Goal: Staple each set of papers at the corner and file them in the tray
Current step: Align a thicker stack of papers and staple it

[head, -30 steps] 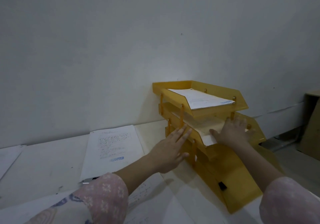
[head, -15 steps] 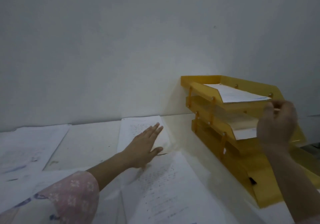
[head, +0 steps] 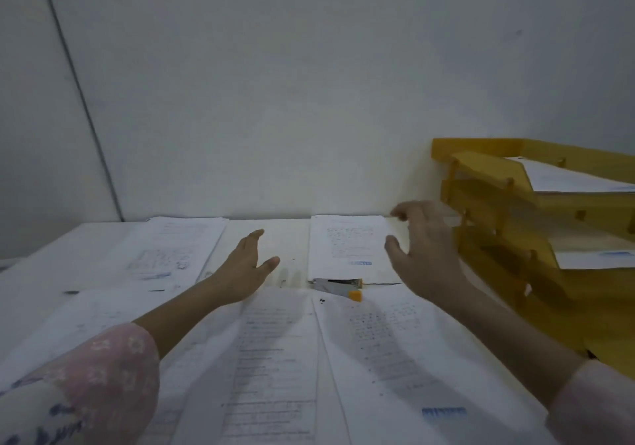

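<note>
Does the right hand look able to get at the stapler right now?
Probably yes. The right hand is empty and open, and the stapler lies uncovered on the papers just beside it.

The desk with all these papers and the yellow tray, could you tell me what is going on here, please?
A person is stapling and filing paper sets. Both hands are empty: the left hand and right hand hover open over the desk. The stapler lies between them among loose printed sheets. The yellow stacked tray on the right holds papers in two tiers.

Office desk: papers (head: 347, 241), filing tray (head: 488, 169).
</note>
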